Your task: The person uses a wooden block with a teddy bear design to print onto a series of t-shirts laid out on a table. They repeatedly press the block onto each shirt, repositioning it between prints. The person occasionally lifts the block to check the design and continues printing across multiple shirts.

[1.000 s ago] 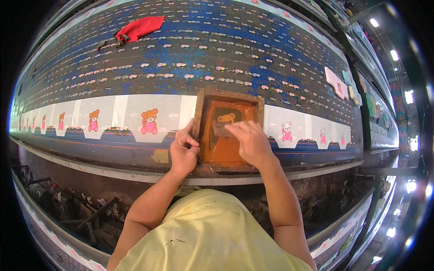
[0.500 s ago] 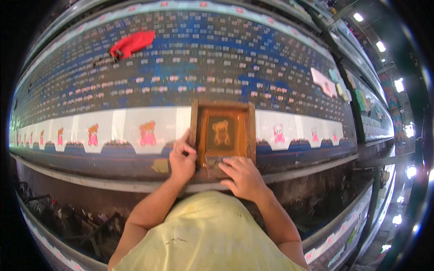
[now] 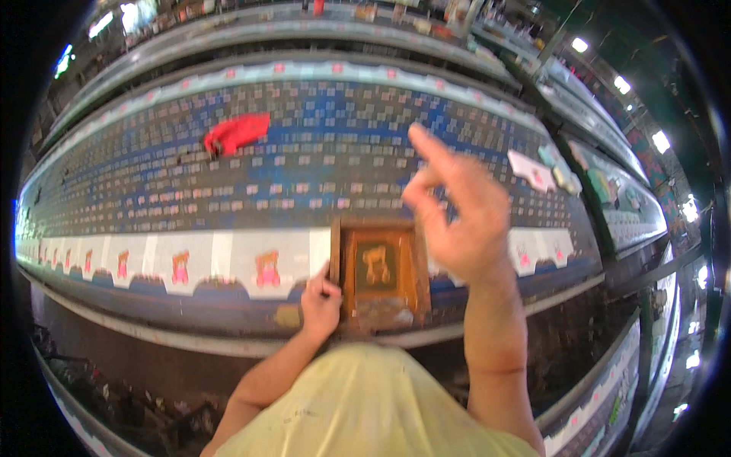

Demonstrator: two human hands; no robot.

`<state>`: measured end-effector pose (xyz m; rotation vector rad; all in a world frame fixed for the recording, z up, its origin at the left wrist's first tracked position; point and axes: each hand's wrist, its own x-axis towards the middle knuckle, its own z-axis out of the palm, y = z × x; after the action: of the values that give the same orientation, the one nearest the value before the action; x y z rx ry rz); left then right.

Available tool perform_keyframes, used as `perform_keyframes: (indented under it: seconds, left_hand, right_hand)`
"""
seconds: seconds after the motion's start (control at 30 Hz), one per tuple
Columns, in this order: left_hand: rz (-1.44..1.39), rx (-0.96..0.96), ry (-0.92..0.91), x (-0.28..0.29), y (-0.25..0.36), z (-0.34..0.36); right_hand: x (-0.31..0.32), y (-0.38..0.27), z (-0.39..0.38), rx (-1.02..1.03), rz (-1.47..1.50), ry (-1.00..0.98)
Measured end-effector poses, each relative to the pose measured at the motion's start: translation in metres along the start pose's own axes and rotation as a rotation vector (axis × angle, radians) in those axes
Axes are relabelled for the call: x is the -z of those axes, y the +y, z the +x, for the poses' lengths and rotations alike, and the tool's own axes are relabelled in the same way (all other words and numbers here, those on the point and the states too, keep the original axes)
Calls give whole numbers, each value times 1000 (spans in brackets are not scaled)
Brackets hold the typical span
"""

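Observation:
A small wooden screen-printing frame (image 3: 336,263) lies on a row of white fabric pieces (image 3: 221,259). Its dark mesh carries a teddy bear outline (image 3: 375,264), with orange-brown colour around it. My left hand (image 3: 321,306) is closed on the frame's left side near its front corner. Across the near end inside the frame rests a worn, flat squeegee (image 3: 384,311), which neither hand touches. My right hand (image 3: 464,213) is raised above the table to the right of the frame, index finger stretched out, holding nothing. It covers part of the fabric row.
Pink and brown bear prints (image 3: 267,269) mark the pieces to the left. A crumpled red cloth (image 3: 240,133) lies on the long printing table (image 3: 304,164). Several loose fabric pieces (image 3: 531,170) sit at its right end. A rail (image 3: 190,339) edges the near side.
My right hand has let go of the squeegee and lifted up and away to the right. My left hand remains on the frame. The view has tilted up, showing more of the far side.

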<state>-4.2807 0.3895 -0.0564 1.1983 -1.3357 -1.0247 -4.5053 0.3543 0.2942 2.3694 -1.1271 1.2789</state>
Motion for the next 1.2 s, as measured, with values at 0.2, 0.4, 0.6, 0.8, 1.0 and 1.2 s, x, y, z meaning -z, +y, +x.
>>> perform_keyframes:
  seconds: [0.2, 0.4, 0.6, 0.8, 1.0, 1.2]
  left_hand:
    - [-79, -11, 30, -5, 3, -3]
    - [-82, 24, 23, -6, 10, -2]
    - [-98, 11, 23, -6, 8, -4]
    - [-68, -16, 14, -3, 7, -3]
    - [-92, 22, 1, -1, 8, -4]
    - [-43, -11, 16, -6, 13, -6]
  right_hand:
    - [-45, 41, -94, -46, -207, -466]
    - [-77, 43, -209, -132, -346, -732]
    - [-101, 46, -228, -192, -333, -753]
    - [-126, 50, -226, -180, -337, -800]
    - [-100, 47, -219, -202, -261, -610]
    - [-39, 14, -243, -277, 156, -527]
